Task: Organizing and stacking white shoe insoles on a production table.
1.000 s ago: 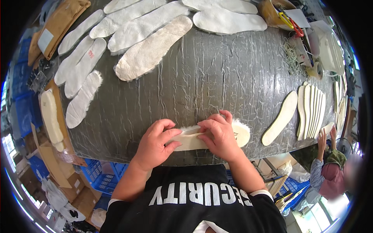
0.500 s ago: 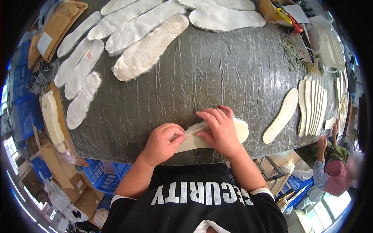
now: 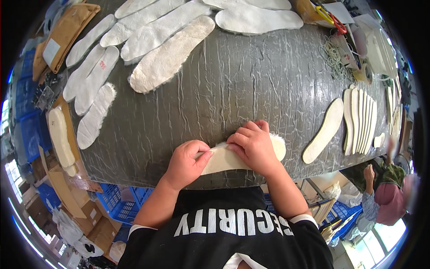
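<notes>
Presently | hands [image 3: 184, 163] [image 3: 255, 147] pinch insole [image 3: 226, 160] | shirt lettering [image 3: 230, 223] white | liner marking [image 3: 102, 65] red

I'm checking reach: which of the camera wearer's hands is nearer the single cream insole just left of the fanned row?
Right. The right hand, on the held piece, is left of the cream insole; the left hand is farther left, at the piece's left end.

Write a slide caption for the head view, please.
Left hand and right hand pinch a cream insole over a dark table.

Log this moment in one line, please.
left hand: pinching fluffy-edged insole | right hand: holding same insole | table: white insoles, cream insoles
</notes>
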The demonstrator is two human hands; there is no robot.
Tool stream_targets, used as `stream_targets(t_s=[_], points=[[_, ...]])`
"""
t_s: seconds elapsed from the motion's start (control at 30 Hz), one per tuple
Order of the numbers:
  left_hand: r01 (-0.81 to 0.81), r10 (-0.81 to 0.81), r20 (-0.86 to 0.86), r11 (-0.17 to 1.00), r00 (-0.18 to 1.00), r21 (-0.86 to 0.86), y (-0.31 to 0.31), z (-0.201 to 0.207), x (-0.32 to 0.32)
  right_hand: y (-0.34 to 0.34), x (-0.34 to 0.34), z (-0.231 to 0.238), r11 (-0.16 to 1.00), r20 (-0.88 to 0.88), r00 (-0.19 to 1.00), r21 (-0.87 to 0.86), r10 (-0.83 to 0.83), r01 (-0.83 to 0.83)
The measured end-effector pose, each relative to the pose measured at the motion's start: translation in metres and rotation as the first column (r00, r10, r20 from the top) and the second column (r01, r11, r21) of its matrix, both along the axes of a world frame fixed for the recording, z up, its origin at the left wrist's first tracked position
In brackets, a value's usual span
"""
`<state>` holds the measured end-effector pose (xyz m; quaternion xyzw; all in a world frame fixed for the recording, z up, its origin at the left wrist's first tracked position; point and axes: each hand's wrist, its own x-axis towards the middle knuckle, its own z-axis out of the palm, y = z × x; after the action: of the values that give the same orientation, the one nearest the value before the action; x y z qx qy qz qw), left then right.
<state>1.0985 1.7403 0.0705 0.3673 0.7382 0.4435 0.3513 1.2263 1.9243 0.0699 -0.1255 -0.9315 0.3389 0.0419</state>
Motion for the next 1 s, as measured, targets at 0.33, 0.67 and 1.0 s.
stream_targets(t_s=[0.33, 0.67, 1.0], points=[[-0.083, 0.212, 0.759, 0.975, 0.615, -0.205, 0.002, -0.011, -0.035, 0.011, 0.012, 0.041, 0.964, 0.198, 0.945, 0.011, 0.259, -0.267], [0.394, -0.317, -0.458, 0.916, 0.830, 0.079, 0.009, 0.066, -0.034, 0.048, -0.009, 0.057, 0.770, 0.444, 0.690, -0.582, 0.571, -0.262], [0.445, -0.373, -0.545, 0.896, 0.751, -0.001, 0.025, 0.047, -0.017, 0.045, -0.004, 0.029, 0.635, 0.357, 0.674, -0.742, 0.647, -0.217]])
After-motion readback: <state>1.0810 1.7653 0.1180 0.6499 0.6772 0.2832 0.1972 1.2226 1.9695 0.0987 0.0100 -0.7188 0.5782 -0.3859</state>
